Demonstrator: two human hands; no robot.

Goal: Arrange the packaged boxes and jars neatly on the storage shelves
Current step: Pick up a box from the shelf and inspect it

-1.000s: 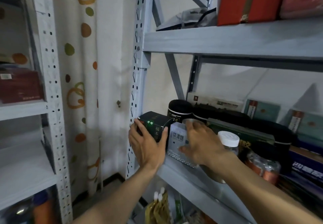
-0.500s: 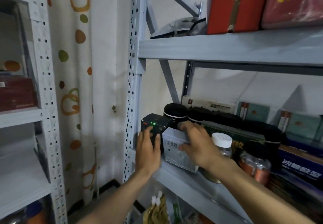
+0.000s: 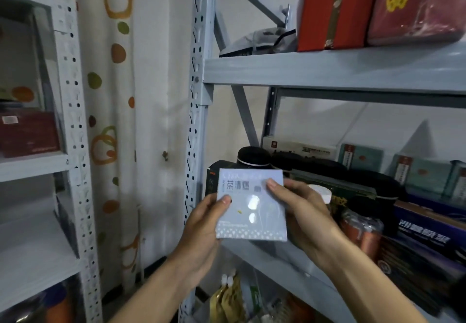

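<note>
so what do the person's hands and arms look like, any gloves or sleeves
No gloves: the left hand and right hand are bare, with short plain nails and no rings showing. Both forearms are bare too, with no sleeve, watch or bracelet down to the frame's bottom edge.

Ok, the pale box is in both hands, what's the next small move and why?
Probably lower the pale box onto the shelf, upright, beside the black box. The left hand and right hand both hold it clear of the shelf, and the white-capped jar sits just right of it.
</note>
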